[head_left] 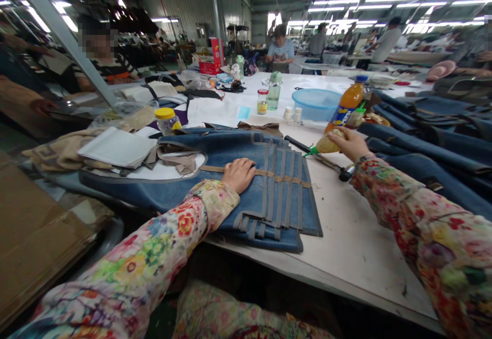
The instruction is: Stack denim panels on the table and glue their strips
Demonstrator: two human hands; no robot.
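Note:
My left hand [239,174] lies palm down on a blue fabric piece [226,146], its fingers resting over the brown strap [211,168] that crosses it. Grey binding edges the piece, and several grey strips [286,190] run across its right part. In my right hand [349,144] is a squeeze bottle [326,144] with yellowish contents, tipped so its green nozzle [312,151] points left and down, just beyond the fabric's right edge. Below the bottle, a long dark-handled tool [298,144] lies on the white table [346,216]; its other end is partly hidden.
An orange drink bottle [348,100], a blue basin [317,98] and several jars stand farther back. More blue pieces [434,144] are heaped at right. Papers [117,146] lie at left, near a cardboard box [46,236]. Other people [280,49] are in the background.

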